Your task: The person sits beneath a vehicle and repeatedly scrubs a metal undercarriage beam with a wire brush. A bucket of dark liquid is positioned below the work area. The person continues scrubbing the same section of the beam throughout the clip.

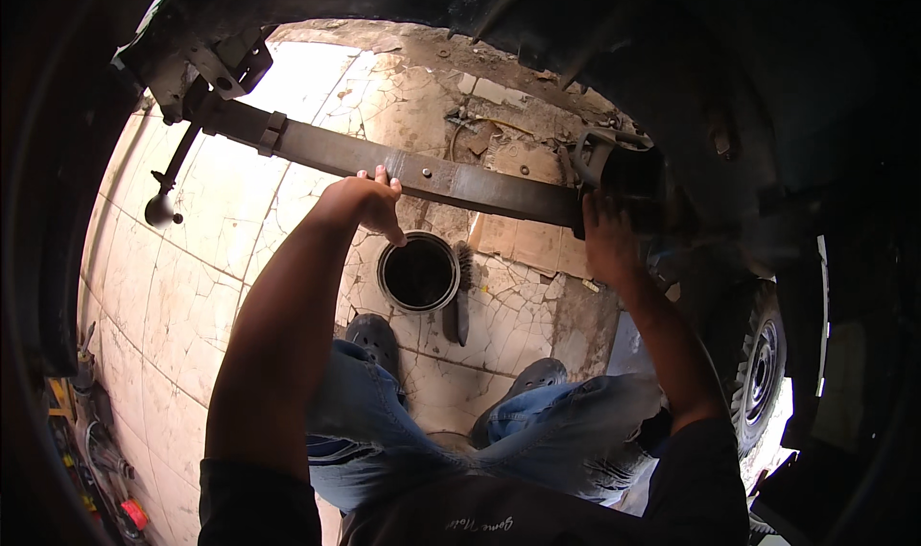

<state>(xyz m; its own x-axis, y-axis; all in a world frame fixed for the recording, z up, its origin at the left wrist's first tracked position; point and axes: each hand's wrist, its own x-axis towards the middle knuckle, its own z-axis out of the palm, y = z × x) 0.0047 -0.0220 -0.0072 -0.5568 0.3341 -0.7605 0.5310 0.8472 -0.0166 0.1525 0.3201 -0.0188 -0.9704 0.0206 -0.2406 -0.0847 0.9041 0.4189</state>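
Observation:
A long, slightly curved steel leaf spring (326, 150) runs across the view under a dark vehicle body, with a clip band near its left end and a round bolt head midway. My left hand (365, 203) touches its lower edge near the middle, fingertips on the metal and thumb stretched apart below. Around the spring's right end, beside a dark bracket (600, 153), the fingers of my right hand (611, 239) are closed; shadow hides part of the grip. Below my left thumb stands a round open can (419, 272), dark inside. A wire brush (462, 296) lies against its right side.
A rod with a ball-shaped end (160, 209) hangs at the left. Flattened cardboard (523, 244) lies on the cracked tile floor (206, 258) beyond the can. My shoes (372, 343) are close to the can. A wheel (763, 368) stands at right; tools (101, 440) lie lower left.

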